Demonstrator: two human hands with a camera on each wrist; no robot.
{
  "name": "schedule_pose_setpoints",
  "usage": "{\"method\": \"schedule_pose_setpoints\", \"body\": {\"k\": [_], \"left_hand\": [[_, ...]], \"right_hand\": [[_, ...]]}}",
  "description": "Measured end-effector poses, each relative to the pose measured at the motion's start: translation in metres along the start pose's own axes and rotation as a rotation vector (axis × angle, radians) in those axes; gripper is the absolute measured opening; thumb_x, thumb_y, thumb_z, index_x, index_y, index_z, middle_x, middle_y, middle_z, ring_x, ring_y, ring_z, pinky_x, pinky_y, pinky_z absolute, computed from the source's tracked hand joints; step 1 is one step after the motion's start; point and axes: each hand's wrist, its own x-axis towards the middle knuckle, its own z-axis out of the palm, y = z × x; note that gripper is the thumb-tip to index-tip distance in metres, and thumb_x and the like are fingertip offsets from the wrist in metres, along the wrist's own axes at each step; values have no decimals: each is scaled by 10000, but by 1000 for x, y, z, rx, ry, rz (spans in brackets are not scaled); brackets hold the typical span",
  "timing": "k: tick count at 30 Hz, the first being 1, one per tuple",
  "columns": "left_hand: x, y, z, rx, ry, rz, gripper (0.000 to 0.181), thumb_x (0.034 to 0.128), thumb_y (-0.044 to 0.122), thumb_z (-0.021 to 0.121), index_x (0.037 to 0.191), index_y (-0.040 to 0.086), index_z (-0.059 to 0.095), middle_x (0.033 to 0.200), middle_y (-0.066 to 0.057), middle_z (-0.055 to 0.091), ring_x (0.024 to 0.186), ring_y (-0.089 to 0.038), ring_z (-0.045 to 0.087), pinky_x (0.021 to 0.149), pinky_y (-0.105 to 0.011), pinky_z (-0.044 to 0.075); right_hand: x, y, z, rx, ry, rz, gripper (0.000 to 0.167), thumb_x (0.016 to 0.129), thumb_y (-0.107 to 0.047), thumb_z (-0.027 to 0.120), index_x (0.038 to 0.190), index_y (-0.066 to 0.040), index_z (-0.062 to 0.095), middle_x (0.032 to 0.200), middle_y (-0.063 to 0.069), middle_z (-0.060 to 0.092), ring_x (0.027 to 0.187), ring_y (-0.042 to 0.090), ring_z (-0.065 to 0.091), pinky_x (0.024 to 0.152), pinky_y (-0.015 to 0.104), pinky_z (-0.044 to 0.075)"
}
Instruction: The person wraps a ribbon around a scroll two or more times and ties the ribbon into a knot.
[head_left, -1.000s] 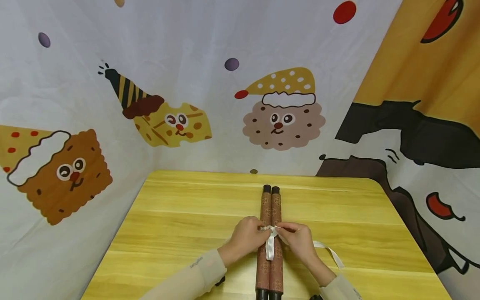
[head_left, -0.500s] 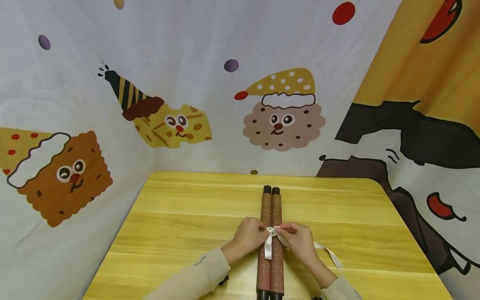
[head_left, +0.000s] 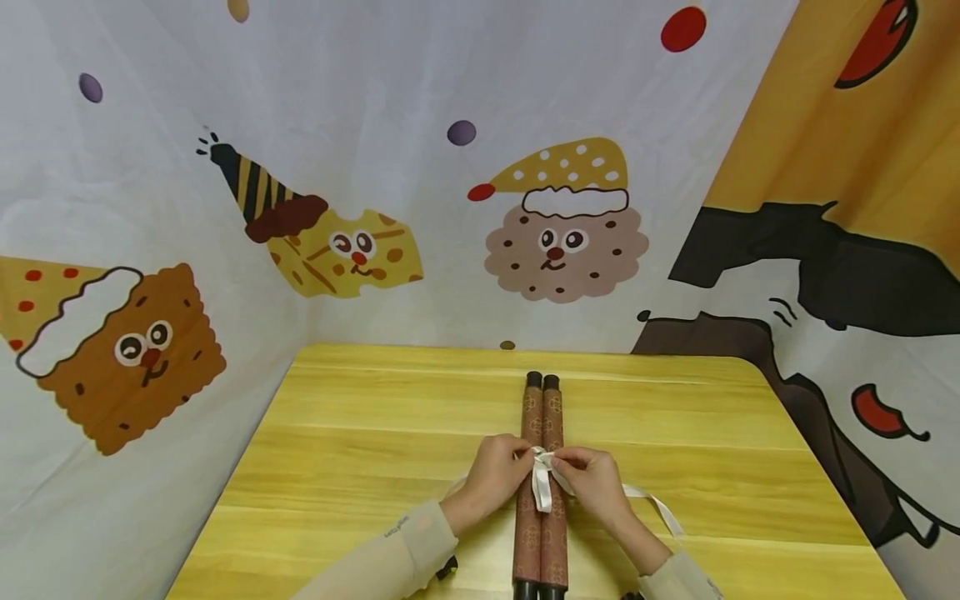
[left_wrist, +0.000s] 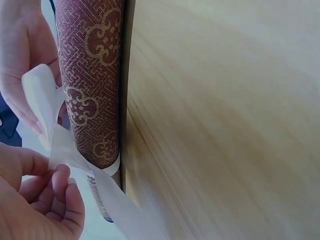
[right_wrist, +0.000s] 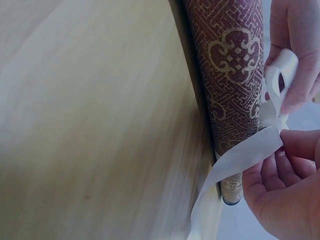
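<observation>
Two reddish-brown patterned scrolls [head_left: 529, 533] with black end knobs lie side by side, pointing away from me. A white ribbon [head_left: 542, 492] goes around their middle, with a loop on top hanging toward me. My left hand [head_left: 495, 473] pinches the ribbon on the left of the knot, thumb against curled fingers, as the left wrist view shows. On the other side my right hand [head_left: 596, 482] pinches the ribbon between thumb and fingers. In the right wrist view a ribbon tail [right_wrist: 240, 157] runs from those fingers down across the scroll. The knot itself is partly hidden by fingertips.
A wood-grain table [head_left: 360, 450] bears the scrolls. A loose ribbon end [head_left: 663, 510] trails on it to the right of my right hand. Behind and beside the table hangs a white cloth [head_left: 390, 100] printed with cartoon food figures.
The ribbon loop over the scrolls has shifted and looks shorter, its lower end now higher. Both hands keep pinching the ribbon with small finger movements, nearly in place.
</observation>
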Motion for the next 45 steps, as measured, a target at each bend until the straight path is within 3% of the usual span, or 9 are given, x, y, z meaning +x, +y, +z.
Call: {"method": "schedule_pose_setpoints", "body": {"k": [4,10,16,25,29,36,45], "left_hand": [[-1,1,-2,-28,19,1,152,973,38,676,974,31,828,899,-41,775,739,-29,636,669,-209,535],[-3,1,-2,-51,19,21,149,982,36,677,996,37,825,927,-36,777,807,-44,670,720,-214,556],[-6,3,-1,-62,5,48,142,1002,42,678,1010,37,820,945,-42,779,819,-37,677,713,-195,561],[-14,4,4,6,-17,140,130,991,18,695,1045,19,813,950,-54,771,754,4,608,640,-136,510],[-19,3,6,65,-36,194,126,986,1,694,1029,11,811,989,-65,777,834,-9,653,705,-116,523],[-23,0,10,116,-70,180,129,987,15,688,978,33,815,964,-34,772,853,-2,650,735,-118,518],[-25,-3,9,155,-81,194,146,991,27,689,941,79,816,910,13,753,788,27,606,696,-115,490]], "right_hand": [[1,-2,2,-17,-7,-12,63,913,4,781,930,-37,825,908,80,784,820,148,707,695,225,555],[3,-5,7,-34,-16,-19,43,898,-30,806,883,10,800,824,65,763,741,128,675,641,221,534],[7,-4,10,-61,-30,3,102,879,-3,818,814,-39,747,722,36,699,646,125,621,554,219,495],[11,-3,10,-43,-26,16,158,856,50,799,796,-40,684,677,19,644,625,127,583,566,229,472],[12,-2,10,4,-42,31,115,860,80,775,850,-6,701,732,49,701,683,132,642,628,221,514],[13,-7,6,25,-83,46,156,894,120,679,1009,50,758,879,117,763,825,200,718,715,235,551],[17,-14,4,-76,-158,48,141,965,-90,713,1055,-35,806,1049,75,774,1016,239,694,863,402,564]]}}
